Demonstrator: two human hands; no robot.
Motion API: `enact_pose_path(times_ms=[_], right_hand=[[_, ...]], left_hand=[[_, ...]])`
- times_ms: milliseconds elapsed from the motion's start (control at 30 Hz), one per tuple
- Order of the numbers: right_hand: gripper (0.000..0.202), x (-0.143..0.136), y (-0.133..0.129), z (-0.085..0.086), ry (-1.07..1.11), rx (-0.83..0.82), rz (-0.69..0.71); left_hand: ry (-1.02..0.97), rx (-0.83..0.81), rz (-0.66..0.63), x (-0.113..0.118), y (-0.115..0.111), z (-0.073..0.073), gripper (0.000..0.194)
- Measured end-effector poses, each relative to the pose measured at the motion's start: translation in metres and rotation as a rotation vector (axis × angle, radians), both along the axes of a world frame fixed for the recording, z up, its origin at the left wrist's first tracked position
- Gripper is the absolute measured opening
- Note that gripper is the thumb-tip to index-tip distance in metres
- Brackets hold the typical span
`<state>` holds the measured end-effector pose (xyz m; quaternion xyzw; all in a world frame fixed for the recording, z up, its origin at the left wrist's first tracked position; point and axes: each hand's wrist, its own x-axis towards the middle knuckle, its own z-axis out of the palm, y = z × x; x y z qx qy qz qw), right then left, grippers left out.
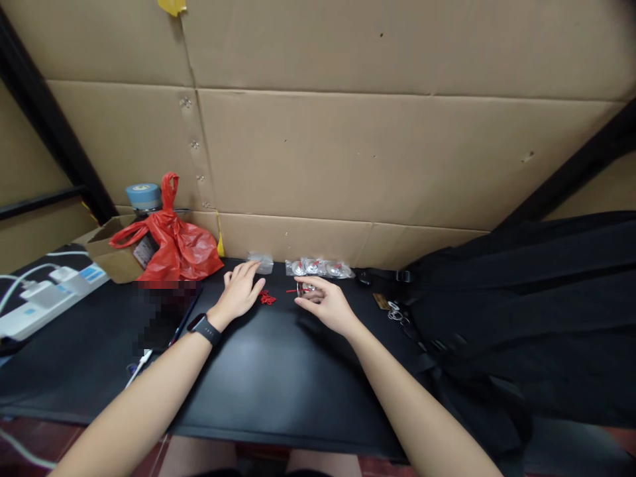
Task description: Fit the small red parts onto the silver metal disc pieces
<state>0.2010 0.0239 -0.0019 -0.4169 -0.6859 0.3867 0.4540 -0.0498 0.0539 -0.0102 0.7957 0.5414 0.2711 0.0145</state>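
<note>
My right hand (330,306) pinches a small round silver piece (299,289) between thumb and fingers. A short red string sticks out from it to the left; its exact kind is hard to make out. My left hand (239,291), with a dark watch on the wrist, is stretched out low over the black table, fingers apart. Its fingertips are close to a small clear plastic bag (263,264); whether they touch it I cannot tell. Just right of the left thumb lies a small heap of red strings (267,298). Several silver discs in clear packets (320,267) lie behind my right hand.
A cardboard wall (318,152) rises behind the black table (278,377). On the left are a red plastic bag (181,245), a cardboard box (116,255) and a power strip (54,298). Keys (395,313) lie beside a large black bag (521,311) on the right.
</note>
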Motion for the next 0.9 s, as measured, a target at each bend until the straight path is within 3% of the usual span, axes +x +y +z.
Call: enact_pose_path(times_ms=[133, 233, 367, 433, 500, 567, 767, 900], right_hand=[[0.044, 0.005, 0.002, 0.003, 0.019, 0.03, -0.039], [0.045, 0.01, 0.005, 0.004, 0.021, 0.068, -0.069], [0.047, 0.018, 0.009, 0.006, -0.013, 0.121, -0.092], [0.047, 0.023, 0.01, 0.007, -0.049, 0.157, -0.1], [0.044, 0.027, 0.011, 0.009, -0.11, 0.207, -0.108], [0.042, 0.031, 0.009, 0.014, -0.193, 0.262, -0.119], [0.045, 0.043, 0.001, 0.029, -0.403, 0.319, -0.113], [0.053, 0.053, -0.009, 0.037, -0.51, 0.214, -0.008]], left_hand=[[-0.077, 0.183, -0.006, -0.001, -0.009, 0.014, 0.041], [-0.193, 0.206, -0.096, 0.005, -0.018, 0.018, 0.038], [-0.245, 0.116, -0.267, 0.027, -0.036, 0.016, 0.035], [-0.132, 0.056, -0.406, 0.041, -0.045, 0.015, 0.022], [0.001, 0.001, -0.521, 0.052, -0.054, 0.015, 0.022], [0.077, -0.052, -0.565, 0.059, -0.06, 0.017, 0.021], [0.107, -0.21, -0.7, 0.055, -0.065, 0.021, 0.021], [0.096, -0.2, -0.748, 0.049, -0.066, 0.019, 0.029]])
